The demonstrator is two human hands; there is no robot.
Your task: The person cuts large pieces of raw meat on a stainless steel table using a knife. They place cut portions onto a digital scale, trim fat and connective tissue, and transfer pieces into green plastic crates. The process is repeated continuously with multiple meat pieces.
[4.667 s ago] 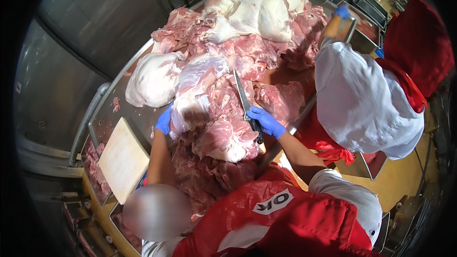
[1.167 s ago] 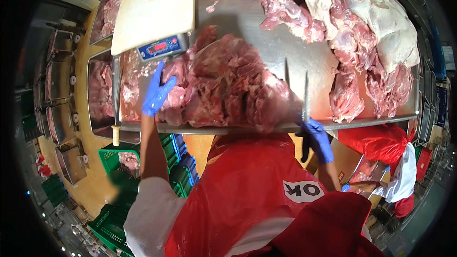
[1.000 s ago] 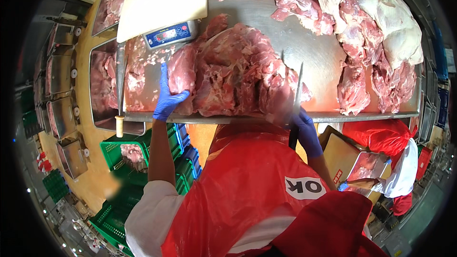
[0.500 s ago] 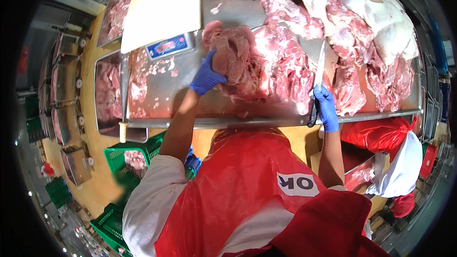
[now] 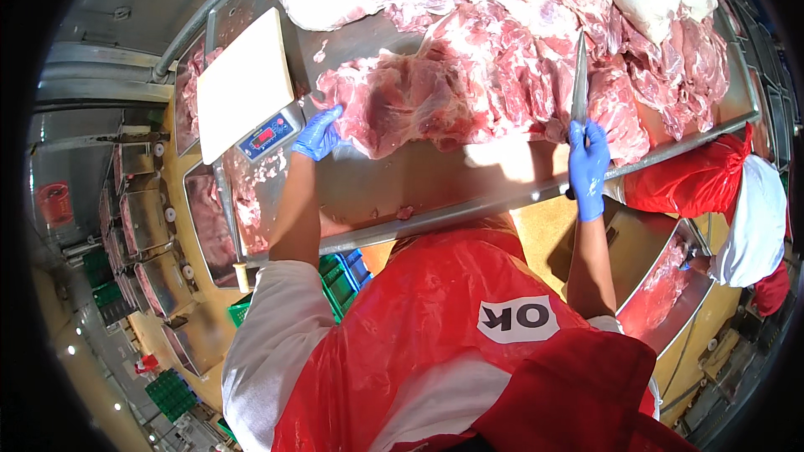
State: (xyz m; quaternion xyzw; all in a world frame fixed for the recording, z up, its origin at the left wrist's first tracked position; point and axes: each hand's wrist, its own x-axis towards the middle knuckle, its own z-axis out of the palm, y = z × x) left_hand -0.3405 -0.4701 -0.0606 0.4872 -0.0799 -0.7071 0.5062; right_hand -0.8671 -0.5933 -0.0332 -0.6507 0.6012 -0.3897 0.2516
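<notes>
Metal table [image 5: 360, 201]: left hand [image 5: 318, 134] pinches meat [image 5: 419, 109] at left edge, long axis running rightward; right hand [image 5: 589, 163] clenches knife [image 5: 579, 88], tip away.

A white patch [image 5: 518, 319] on the red apron [image 5: 410, 297] bears 2 large dark letters, upside down in this view; on the scale [image 5: 296, 115], a blue panel [image 5: 280, 126] carries a red-lit display [image 5: 265, 138], its digits too small to read
</notes>
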